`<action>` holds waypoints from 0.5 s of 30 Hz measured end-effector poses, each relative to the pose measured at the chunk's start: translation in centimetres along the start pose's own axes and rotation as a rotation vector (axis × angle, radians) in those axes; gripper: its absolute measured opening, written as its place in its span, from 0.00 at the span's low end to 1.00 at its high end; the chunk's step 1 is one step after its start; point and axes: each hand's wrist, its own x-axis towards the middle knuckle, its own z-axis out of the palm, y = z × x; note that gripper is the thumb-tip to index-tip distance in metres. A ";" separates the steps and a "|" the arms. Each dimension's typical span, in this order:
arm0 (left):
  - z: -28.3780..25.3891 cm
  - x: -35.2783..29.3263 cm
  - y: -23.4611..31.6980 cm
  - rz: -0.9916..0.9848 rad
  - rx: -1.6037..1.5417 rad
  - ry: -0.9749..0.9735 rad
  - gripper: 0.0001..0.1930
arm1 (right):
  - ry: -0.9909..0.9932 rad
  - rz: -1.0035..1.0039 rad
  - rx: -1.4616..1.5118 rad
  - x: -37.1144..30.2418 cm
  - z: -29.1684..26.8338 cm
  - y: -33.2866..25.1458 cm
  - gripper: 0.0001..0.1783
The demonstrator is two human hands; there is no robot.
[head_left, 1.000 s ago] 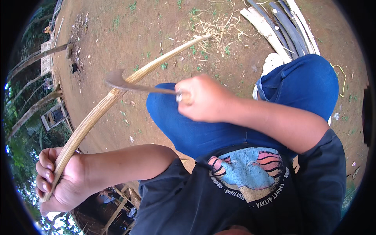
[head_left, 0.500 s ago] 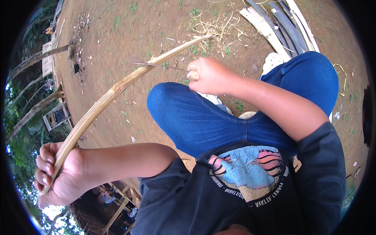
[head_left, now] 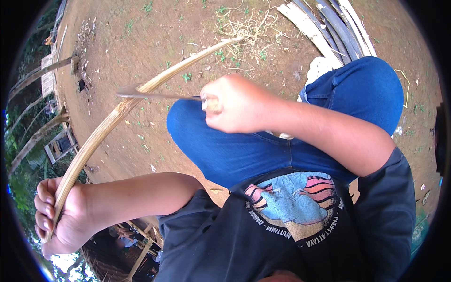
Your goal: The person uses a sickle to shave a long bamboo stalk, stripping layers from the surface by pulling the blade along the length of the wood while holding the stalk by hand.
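Observation:
My left hand (head_left: 58,214), at the lower left, is closed around the near end of a long, curved wooden pole (head_left: 103,129). The pole is pale brown and slopes up and away to the right, its far end on the ground by some shavings. In front of my knees, my right hand (head_left: 235,103) is closed on the light-coloured handle of a knife (head_left: 162,96). The blade lies across the pole around its middle, slightly smeared by motion. A paler patch of wood shows on the pole right beside the blade.
Thin, stringy shavings (head_left: 251,28) lie on the bare earth ahead. Several long split strips (head_left: 324,30), some dark and some pale, are at the upper right next to my foot. Leaning logs (head_left: 40,77) and a wooden frame (head_left: 61,144) stand at the far left.
My right hand has drawn the knife along the pole, toward me and to the left. The pole and my left hand appear slightly further left in the picture.

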 end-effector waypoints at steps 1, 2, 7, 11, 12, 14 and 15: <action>0.1 -0.2 0.2 -0.014 -0.012 -0.009 0.32 | 0.000 -0.011 -0.062 0.0 0.2 1.3 0.07; -0.2 0.4 0.4 -0.005 -0.028 -0.070 0.32 | -0.028 0.026 -0.238 0.2 0.3 5.2 0.07; -0.6 -0.7 0.5 0.009 -0.106 -0.079 0.30 | -0.076 0.241 -0.201 0.3 -0.6 6.5 0.08; -1.4 0.0 -0.1 -0.042 -0.248 -0.191 0.27 | 0.076 0.114 0.074 -0.8 1.5 0.1 0.09; -1.3 -0.3 -0.1 -0.042 -0.274 -0.208 0.26 | 0.076 0.172 0.074 -0.9 1.8 1.6 0.08; -0.8 -0.1 -0.4 -0.033 -0.266 -0.180 0.31 | 0.097 0.363 -0.064 -0.9 1.7 7.2 0.09; -0.8 0.0 -0.3 -0.033 -0.275 -0.172 0.31 | 0.069 0.464 -0.127 -0.8 1.3 8.9 0.10</action>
